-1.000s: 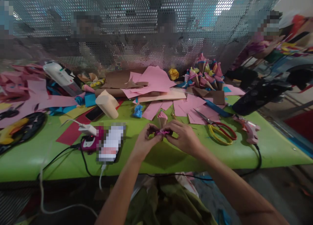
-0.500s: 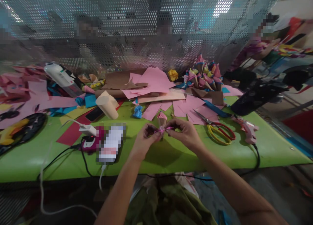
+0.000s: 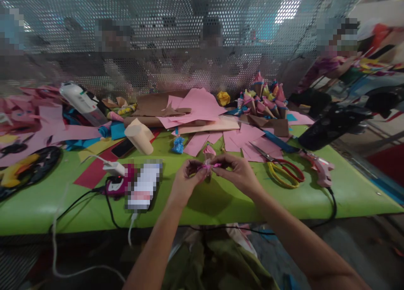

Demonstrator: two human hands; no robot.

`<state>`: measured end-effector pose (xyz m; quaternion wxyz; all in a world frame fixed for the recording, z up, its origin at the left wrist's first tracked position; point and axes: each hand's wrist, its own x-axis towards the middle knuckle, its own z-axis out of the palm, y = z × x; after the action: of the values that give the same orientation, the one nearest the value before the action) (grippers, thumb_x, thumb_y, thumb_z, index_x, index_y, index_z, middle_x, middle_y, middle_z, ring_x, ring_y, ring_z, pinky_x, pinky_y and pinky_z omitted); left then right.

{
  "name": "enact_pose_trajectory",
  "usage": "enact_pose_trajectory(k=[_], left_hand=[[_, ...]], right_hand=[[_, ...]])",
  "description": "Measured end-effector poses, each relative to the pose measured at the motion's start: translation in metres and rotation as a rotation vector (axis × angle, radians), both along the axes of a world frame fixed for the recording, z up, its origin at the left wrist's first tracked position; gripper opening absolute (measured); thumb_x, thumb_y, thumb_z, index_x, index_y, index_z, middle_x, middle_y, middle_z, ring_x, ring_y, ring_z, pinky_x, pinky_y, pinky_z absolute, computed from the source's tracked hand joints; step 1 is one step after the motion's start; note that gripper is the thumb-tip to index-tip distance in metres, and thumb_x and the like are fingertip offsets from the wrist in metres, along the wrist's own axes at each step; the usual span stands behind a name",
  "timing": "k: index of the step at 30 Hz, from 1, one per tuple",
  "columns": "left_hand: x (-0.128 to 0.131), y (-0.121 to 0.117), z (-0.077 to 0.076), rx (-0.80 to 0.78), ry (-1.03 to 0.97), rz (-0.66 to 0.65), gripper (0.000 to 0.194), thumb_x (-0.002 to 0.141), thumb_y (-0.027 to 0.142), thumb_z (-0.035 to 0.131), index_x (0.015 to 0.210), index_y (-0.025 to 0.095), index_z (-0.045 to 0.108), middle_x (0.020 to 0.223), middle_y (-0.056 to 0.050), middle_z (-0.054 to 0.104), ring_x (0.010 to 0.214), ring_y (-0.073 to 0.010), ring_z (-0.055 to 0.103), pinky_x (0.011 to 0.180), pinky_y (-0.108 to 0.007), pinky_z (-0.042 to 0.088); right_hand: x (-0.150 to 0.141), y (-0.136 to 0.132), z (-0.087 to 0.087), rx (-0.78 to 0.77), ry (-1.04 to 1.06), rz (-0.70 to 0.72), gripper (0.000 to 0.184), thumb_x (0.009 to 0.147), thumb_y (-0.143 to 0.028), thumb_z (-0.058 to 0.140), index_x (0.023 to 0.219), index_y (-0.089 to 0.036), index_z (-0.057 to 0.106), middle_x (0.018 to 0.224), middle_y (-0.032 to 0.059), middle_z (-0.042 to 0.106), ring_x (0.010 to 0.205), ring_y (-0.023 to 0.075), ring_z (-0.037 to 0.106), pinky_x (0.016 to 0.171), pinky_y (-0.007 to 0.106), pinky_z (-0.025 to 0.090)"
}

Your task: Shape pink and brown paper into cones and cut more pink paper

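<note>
Both my hands meet over the middle of the green table [image 3: 217, 206], close to its front edge. Between them is a small paper cone [image 3: 208, 150], brown below with pink folded paper at its top. A pink ribbon [image 3: 205, 168] crosses its front. Thumb and fingers of my left hand [image 3: 188, 180] pinch the ribbon's left side. On the other side, my right hand [image 3: 240, 174] pinches the ribbon's right part, its fingertips touching the cone. Fingers partly hide the cone's lower end. A crumpled blue piece [image 3: 178, 145] lies just beyond my left hand.
Red-and-yellow-handled scissors [image 3: 284, 172] and a pink glue gun [image 3: 320, 168] with a black cord lie right. A phone [image 3: 144, 185] and purple power adapter [image 3: 118, 187] trail cables on the left. Pink paper sheets [image 3: 198, 107] and several finished cones [image 3: 261, 96] stand behind, before a perforated metal panel [image 3: 176, 67].
The ribbon looks more bunched at the cone's front, and my fingertips have shifted slightly. Both hands stay in nearly the same place.
</note>
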<state>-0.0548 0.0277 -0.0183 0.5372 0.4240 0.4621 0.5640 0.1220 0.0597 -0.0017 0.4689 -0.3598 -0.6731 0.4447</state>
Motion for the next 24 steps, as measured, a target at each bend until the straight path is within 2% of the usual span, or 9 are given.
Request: enact_pose_trajectory(k=[3, 5, 8, 13, 17, 24], left_hand=[[-0.0008, -0.0014, -0.0007, 0.052, 0.098, -0.038, 0.032, 0.071, 0.04, 0.083, 0.089, 0.019, 0.065, 0.09, -0.003, 0.069, 0.086, -0.016, 0.063, 0.081, -0.028, 0.051], [-0.0004, -0.0023, -0.0012, 0.097, 0.153, -0.062, 0.032, 0.07, 0.032, 0.083, 0.092, 0.019, 0.065, 0.096, -0.004, 0.07, 0.091, -0.017, 0.064, 0.085, -0.029, 0.05], [0.0013, -0.0035, -0.0021, 0.11, 0.175, -0.095, 0.035, 0.068, 0.024, 0.081, 0.099, 0.021, 0.065, 0.107, -0.005, 0.07, 0.094, -0.017, 0.064, 0.086, -0.028, 0.049], [0.0035, -0.0043, 0.0011, 0.109, 0.229, -0.093, 0.037, 0.075, 0.024, 0.076, 0.11, 0.022, 0.065, 0.117, -0.007, 0.068, 0.101, -0.0187, 0.064, 0.082, -0.027, 0.051], [0.0036, -0.0041, 0.0029, 0.14, 0.327, -0.086, 0.032, 0.08, 0.029, 0.073, 0.111, 0.021, 0.068, 0.114, -0.009, 0.069, 0.099, -0.0208, 0.064, 0.076, -0.027, 0.051], [0.0036, -0.0022, -0.0019, 0.262, 0.48, -0.019, 0.013, 0.084, 0.023, 0.066, 0.096, 0.02, 0.071, 0.1, -0.007, 0.072, 0.095, -0.021, 0.065, 0.088, -0.032, 0.05]], right_hand=[[-0.002, -0.0026, 0.0003, 0.064, -0.067, -0.015, 0.014, 0.081, -0.023, 0.069, 0.094, -0.02, 0.074, 0.086, 0.004, 0.076, 0.074, 0.0182, 0.068, 0.069, 0.029, 0.054], [-0.0028, -0.0025, -0.0003, 0.074, -0.067, -0.022, 0.014, 0.08, -0.02, 0.068, 0.093, -0.02, 0.073, 0.084, 0.0032, 0.075, 0.073, 0.0173, 0.068, 0.068, 0.029, 0.053], [-0.0032, -0.0011, -0.0018, 0.032, 0.003, -0.019, 0.011, 0.077, -0.019, 0.068, 0.088, -0.019, 0.072, 0.081, 0.0027, 0.074, 0.072, 0.0167, 0.067, 0.067, 0.028, 0.053], [-0.0036, -0.0013, -0.0024, -0.01, 0.088, -0.079, 0.011, 0.073, -0.017, 0.069, 0.083, -0.019, 0.07, 0.077, 0.0015, 0.073, 0.071, 0.016, 0.066, 0.066, 0.027, 0.053], [-0.0044, -0.0026, -0.0011, -0.028, 0.128, -0.075, 0.01, 0.072, -0.018, 0.07, 0.082, -0.019, 0.07, 0.077, 0.0014, 0.073, 0.071, 0.016, 0.067, 0.067, 0.027, 0.054], [-0.0023, -0.0018, -0.0023, 0.016, 0.042, -0.096, 0.014, 0.074, -0.018, 0.067, 0.086, -0.019, 0.074, 0.08, 0.0028, 0.075, 0.073, 0.0172, 0.068, 0.068, 0.028, 0.053]])
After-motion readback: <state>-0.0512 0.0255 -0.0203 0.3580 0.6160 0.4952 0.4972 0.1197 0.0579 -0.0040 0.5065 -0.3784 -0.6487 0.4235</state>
